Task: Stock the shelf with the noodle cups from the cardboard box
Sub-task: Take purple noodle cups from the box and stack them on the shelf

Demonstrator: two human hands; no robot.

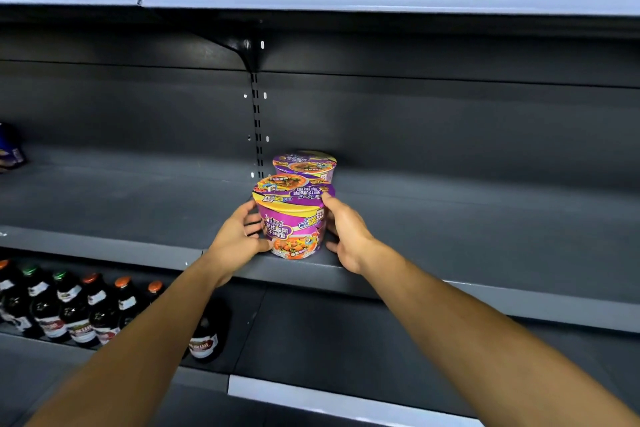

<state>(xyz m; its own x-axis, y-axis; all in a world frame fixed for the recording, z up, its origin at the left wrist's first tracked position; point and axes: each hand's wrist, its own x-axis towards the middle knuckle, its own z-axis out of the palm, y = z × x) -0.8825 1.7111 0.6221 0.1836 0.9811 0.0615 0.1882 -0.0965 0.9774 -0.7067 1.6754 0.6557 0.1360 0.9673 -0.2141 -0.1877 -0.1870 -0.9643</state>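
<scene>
On the grey shelf [450,236], mid-frame, your front noodle cup [291,218] stands near the lip, before the rear cup [304,165]. Your left hand [239,239] and right hand [346,232] cradle its sides, fingers curled; slide it straight back, level.

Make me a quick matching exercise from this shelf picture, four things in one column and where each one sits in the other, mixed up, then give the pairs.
Things:
1. front noodle cup
2. rear noodle cup
3. dark bottles
4. blue package

Places:
A. shelf below, on the left
B. far left end of the middle shelf
C. near the shelf's front edge, between the left hand and right hand
D. farther back on the middle shelf, right behind another cup

Pairs: 1-C, 2-D, 3-A, 4-B
</scene>
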